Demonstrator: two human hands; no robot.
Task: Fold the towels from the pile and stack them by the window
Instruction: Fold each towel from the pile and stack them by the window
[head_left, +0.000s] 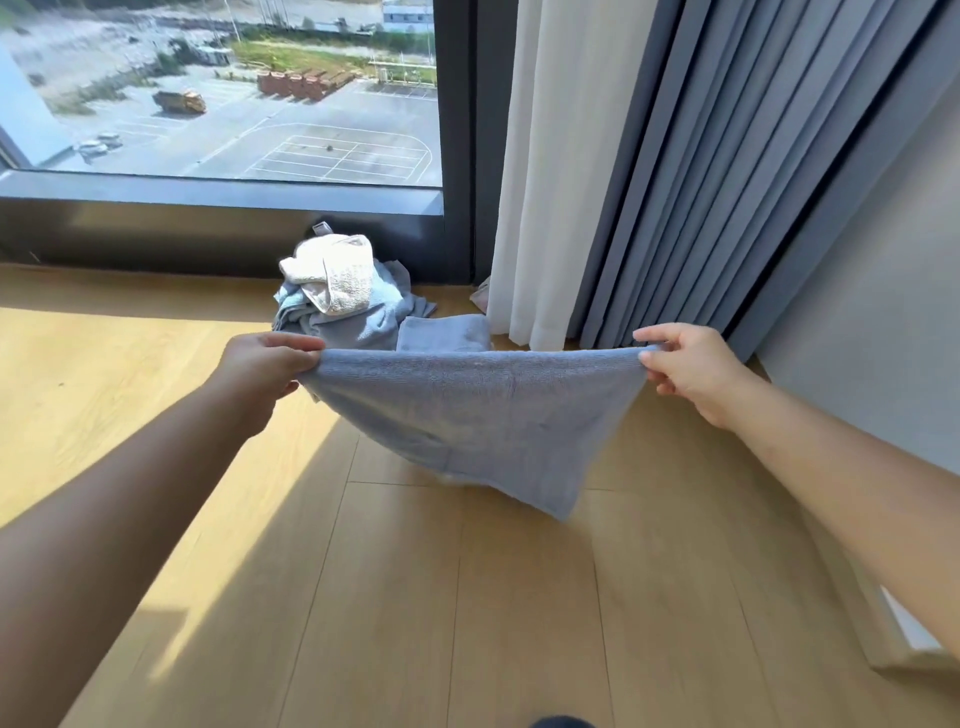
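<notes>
Head view looks down on a wooden floor (415, 597) that runs up to a big window (234, 104), with grey curtains (727, 182) and a white curtain (550, 182) hanging at the right of the glass. Over the floor, in the middle of the view, a blue towel (478, 415) is held up and spread wide. Its top edge is pulled straight and runs left to right between the two hands, so its long axis lies across the view. The rest hangs down toward the person, and its lowest corner dips on the right side. Behind it, against the base of the window, sits the pile (353, 312) of crumpled blue towels with a white towel (337, 275) on top. Just beside the pile, on its right and near the white curtain, lies a folded towel (441, 335), flat on the floor. The left hand (265, 369) pinches the towel's top left corner with curled fingers and thumb, and the right hand (691, 369) pinches the top right corner the same way.
</notes>
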